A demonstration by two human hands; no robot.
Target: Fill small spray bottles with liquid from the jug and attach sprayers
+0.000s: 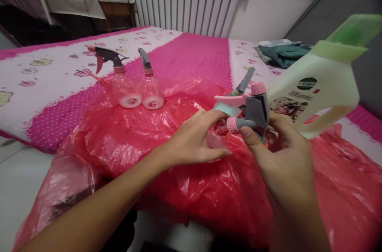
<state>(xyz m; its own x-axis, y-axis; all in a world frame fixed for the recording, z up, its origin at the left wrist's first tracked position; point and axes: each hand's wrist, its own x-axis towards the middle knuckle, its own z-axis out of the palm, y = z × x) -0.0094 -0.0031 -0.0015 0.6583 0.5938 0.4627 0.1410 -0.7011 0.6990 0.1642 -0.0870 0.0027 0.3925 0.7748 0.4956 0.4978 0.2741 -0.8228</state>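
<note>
My left hand (pixel 199 132) is wrapped round a small clear bottle (pixel 216 140), whose threaded neck shows above the fingers. Grey with pink parts, a trigger spray head (pixel 255 111) is gripped by my right hand (pixel 286 152); its pink collar sits tilted, apart from and just right of the bottle neck. Right behind these stands another spray bottle (pixel 225 107) with a grey nozzle, partly hidden. Two more clear spray bottles stand side by side further left, one with a black and pink trigger (pixel 107 57), the other with a grey top (pixel 145 59); both have whitish bottoms.
A large cream jug (pixel 325 81) with a green cap leans at the right, close to my right hand. Crumpled red plastic sheet (pixel 125 140) lies under the bottles on a pink patterned bed (pixel 203 53). Folded clothes (pixel 283 53) lie behind the jug; a radiator (pixel 179 3) lines the wall.
</note>
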